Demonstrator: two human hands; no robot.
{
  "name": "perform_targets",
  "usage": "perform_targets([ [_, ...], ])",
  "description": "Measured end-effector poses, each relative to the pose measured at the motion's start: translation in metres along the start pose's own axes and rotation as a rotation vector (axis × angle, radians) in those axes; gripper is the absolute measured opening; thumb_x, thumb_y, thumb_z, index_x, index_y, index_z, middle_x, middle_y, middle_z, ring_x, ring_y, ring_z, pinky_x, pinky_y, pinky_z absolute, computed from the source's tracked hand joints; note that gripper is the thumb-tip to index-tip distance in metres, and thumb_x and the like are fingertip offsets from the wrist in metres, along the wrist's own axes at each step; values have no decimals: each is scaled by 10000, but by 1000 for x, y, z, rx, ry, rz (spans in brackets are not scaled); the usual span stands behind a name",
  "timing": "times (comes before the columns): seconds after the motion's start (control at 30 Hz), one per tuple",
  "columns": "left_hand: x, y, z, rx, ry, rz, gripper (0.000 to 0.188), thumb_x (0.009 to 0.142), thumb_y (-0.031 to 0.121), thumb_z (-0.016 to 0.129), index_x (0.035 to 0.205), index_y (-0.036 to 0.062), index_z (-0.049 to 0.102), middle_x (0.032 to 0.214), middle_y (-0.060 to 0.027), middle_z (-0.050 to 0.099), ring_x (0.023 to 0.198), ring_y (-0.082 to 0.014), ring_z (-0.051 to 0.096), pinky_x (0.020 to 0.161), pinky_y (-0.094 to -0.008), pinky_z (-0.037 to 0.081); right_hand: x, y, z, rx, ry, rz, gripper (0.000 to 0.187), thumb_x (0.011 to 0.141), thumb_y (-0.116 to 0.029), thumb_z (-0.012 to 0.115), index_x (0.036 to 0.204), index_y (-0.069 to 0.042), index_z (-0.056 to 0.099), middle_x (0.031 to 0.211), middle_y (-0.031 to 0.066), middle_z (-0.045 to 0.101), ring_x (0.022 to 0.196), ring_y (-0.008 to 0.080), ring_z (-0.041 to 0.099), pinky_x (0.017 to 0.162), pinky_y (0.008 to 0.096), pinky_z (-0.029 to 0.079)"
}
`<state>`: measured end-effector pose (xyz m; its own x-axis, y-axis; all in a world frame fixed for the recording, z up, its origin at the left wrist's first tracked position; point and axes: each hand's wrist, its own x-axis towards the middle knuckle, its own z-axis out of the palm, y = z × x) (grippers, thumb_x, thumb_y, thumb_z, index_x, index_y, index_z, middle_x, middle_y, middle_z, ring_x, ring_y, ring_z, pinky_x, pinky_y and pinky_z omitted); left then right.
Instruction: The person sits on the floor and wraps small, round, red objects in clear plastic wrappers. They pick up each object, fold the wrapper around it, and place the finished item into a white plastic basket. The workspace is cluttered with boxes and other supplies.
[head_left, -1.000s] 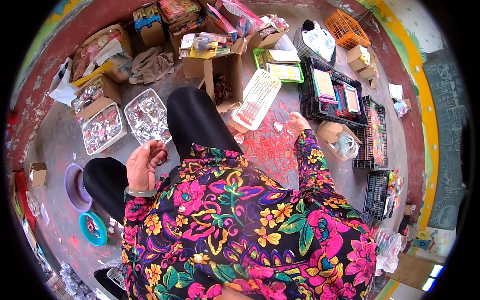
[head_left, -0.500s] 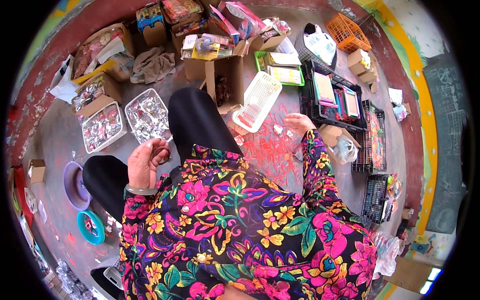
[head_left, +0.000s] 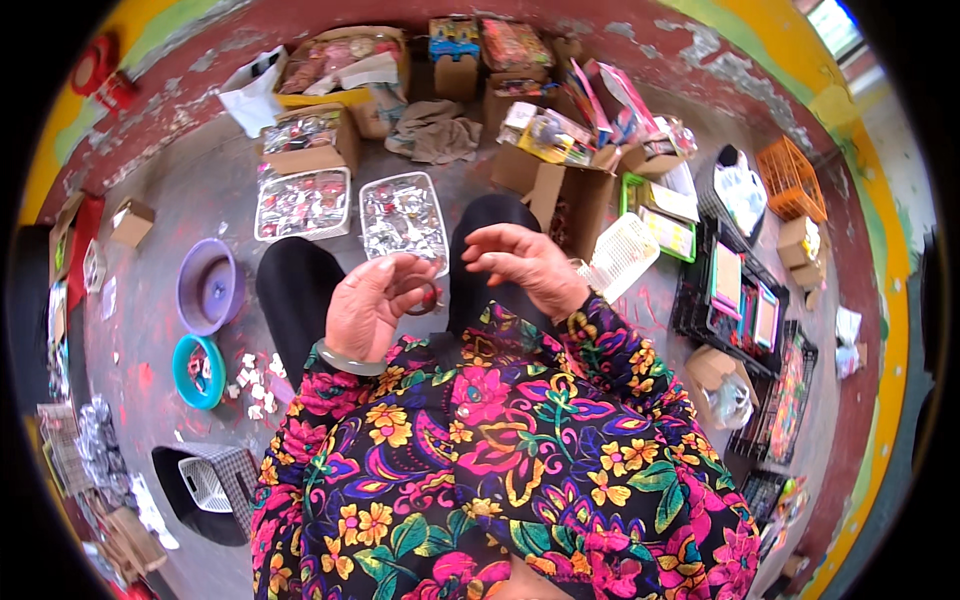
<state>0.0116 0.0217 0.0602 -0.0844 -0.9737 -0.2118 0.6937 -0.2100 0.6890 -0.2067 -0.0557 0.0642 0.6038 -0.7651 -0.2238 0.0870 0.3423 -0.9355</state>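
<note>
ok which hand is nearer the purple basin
The left. The left hand is right of the purple basin, with the left knee between them; the right hand is farther right, by the right knee.

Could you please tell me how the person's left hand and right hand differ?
The left hand wears a pale bangle at the wrist; the right hand shows none. The left hand's fingers curl at a dark reddish round thing; the right hand's fingers are loosely extended, with nothing visibly held. Both hands emerge from floral sleeves.
</note>
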Motion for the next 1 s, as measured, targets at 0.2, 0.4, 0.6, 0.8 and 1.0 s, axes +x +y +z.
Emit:
perform_targets([
  [0.2,-8,0,-2,-21,58,94,265,930,154,426,1052,-56,532,1010,-134,594,928,-207,601,740,-259,528,21,9,47,33,-44,-15,252,786,-140,660,1004,-28,597,919,18,621,800,76,550,663,204,417],
  [0.4,-5,-4,0,-18,85,69,252,934,153,423,1052,-37,538,1015,-114,589,930,-186,593,728,-262,525,24,19,49,68,75,-217,107,808,-41,613,903,7,625,826,26,597,718,72,521,617,193,416],
  [0.6,-2,-9,-7,56,80,82,242,919,151,454,1056,-30,538,1006,-135,601,938,-209,597,766,-305,520,26,27,46,92,74,-112,137,822,-103,614,917,-5,619,821,22,614,682,64,533,573,185,423],
  [0.8,-2,-9,-8,52,114,42,204,889,85,501,1037,-48,547,991,-149,607,900,-205,614,760,-288,527,29,30,43,126,86,-64,138,826,-94,605,920,7,614,824,42,621,695,73,559,563,185,442],
  [1.0,2,-14,-11,92,165,18,166,867,43,528,993,-51,578,953,-135,620,851,-197,626,717,-266,538,28,32,44,184,91,-62,135,813,-67,616,920,15,612,824,49,621,708,82,565,589,191,455],
])
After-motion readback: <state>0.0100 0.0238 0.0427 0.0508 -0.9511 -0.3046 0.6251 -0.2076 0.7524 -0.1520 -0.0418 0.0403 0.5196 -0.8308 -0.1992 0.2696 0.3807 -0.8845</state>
